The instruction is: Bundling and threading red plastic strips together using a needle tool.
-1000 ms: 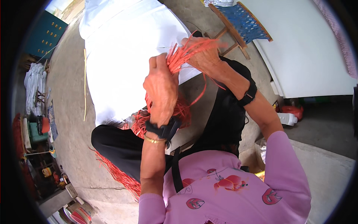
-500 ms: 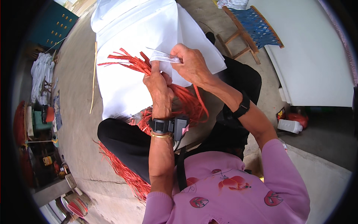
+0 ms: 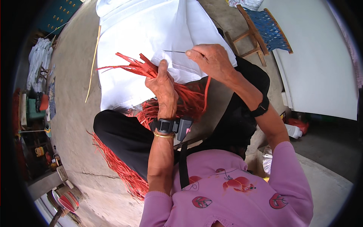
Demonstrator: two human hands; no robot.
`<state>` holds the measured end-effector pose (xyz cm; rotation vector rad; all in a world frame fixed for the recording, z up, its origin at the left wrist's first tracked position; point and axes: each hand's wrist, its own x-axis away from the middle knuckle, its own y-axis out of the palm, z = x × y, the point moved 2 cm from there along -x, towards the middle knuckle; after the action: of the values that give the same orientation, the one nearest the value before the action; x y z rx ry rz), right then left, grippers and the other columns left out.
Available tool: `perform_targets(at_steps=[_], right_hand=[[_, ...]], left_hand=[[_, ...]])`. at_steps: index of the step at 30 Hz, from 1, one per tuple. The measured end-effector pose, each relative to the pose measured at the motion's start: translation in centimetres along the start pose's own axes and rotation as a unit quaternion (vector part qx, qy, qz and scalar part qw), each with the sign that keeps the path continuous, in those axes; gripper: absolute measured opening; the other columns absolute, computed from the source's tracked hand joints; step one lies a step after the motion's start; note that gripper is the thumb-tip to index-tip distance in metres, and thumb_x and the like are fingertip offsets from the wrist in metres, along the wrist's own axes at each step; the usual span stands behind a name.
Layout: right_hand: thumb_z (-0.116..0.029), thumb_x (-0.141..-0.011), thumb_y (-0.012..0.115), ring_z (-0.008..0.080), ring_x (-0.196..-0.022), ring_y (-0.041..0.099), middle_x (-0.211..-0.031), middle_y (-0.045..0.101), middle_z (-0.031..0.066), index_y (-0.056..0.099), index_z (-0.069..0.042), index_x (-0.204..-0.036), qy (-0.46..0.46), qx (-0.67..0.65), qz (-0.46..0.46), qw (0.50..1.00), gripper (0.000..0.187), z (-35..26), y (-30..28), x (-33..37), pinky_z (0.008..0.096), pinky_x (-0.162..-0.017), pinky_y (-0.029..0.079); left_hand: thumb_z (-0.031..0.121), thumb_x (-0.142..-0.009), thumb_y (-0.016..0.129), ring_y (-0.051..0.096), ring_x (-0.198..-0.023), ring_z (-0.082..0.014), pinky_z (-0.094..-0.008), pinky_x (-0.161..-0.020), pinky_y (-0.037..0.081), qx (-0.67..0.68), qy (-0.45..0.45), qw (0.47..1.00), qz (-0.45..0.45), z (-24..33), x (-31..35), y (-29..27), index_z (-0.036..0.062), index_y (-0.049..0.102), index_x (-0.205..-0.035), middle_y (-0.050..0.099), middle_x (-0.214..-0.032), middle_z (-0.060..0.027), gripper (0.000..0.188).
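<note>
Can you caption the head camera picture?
Left hand grips red strands, right hand holds a thin rod, over white sheeting.

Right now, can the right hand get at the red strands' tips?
Probably yes: the red strands poke out uncovered past the left hand, though the right hand holds a thin rod.

Blue-seated wooden stool (image 3: 267,30) on grey floor (image 3: 73,75)

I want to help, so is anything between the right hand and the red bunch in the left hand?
Yes: the thumb of the left hand and a crumpled part of the white sheet show between the right hand and the red bunch.
</note>
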<state>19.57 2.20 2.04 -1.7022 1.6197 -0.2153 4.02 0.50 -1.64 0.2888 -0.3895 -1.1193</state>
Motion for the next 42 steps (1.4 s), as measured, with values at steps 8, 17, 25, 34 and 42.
perform_targets(at_steps=[8,17,25,34,42], right_hand=[[-0.027,-0.083,0.059,0.0289,-0.052,0.053,-0.057,0.054,0.0107,0.057,-0.004,-0.061,-0.099,0.228,-0.016,0.969,0.032,-0.5,-1.3,-0.6,0.0376,-0.049,0.040],[-0.037,-0.082,0.056,0.0294,-0.048,0.054,-0.049,0.052,0.0122,0.055,-0.002,-0.053,-0.019,0.110,-0.061,0.992,0.045,-1.2,0.5,-1.5,0.0402,-0.043,0.040],[-0.036,-0.082,0.056,0.0164,-0.042,0.041,-0.044,0.044,0.0097,0.054,0.004,-0.056,0.117,-0.061,-0.065,0.989,0.047,0.8,-0.5,-1.8,0.0343,-0.046,0.036],[-0.037,-0.081,0.059,0.0286,-0.040,0.047,-0.045,0.048,0.0121,0.060,-0.001,-0.059,-0.121,0.166,-0.105,0.973,0.042,2.2,-0.2,-1.0,0.0381,-0.044,0.037],[-0.051,-0.083,0.058,0.0077,-0.048,0.033,-0.049,0.035,-0.0038,0.048,-0.008,-0.053,0.195,-0.342,-0.048,0.918,0.053,0.0,6.4,-0.5,0.0297,-0.043,0.030]], left_hand=[[0.000,-0.078,0.065,0.041,-0.062,-0.0087,-0.0253,-0.054,0.037,-0.066,0.117,0.991,0.006,-0.2,0.0,-0.1,0.0010,0.050,-0.074,0.046,-0.069,0.0029,0.015],[-0.005,-0.072,0.057,0.058,-0.064,-0.0344,-0.0350,-0.058,0.048,-0.369,0.413,0.824,-0.120,-0.1,2.3,1.4,0.0027,0.059,-0.095,0.058,-0.073,-0.0158,0.023],[-0.002,-0.073,0.060,0.059,-0.065,-0.0308,-0.0369,-0.057,0.047,-0.455,0.386,0.796,-0.104,1.9,1.6,-2.6,0.0042,0.059,-0.085,0.058,-0.076,-0.0118,0.014],[-0.002,-0.077,0.058,0.054,-0.062,-0.0245,-0.0331,-0.057,0.044,-0.430,0.403,0.808,0.010,4.0,1.7,-2.4,0.0031,0.061,-0.081,0.054,-0.069,-0.0093,0.006],[0.003,-0.074,0.063,0.062,-0.075,-0.0305,-0.0364,-0.061,0.051,-0.422,0.454,0.781,-0.069,1.9,2.8,-1.0,0.0074,0.059,-0.091,0.062,-0.086,-0.0096,0.018]])
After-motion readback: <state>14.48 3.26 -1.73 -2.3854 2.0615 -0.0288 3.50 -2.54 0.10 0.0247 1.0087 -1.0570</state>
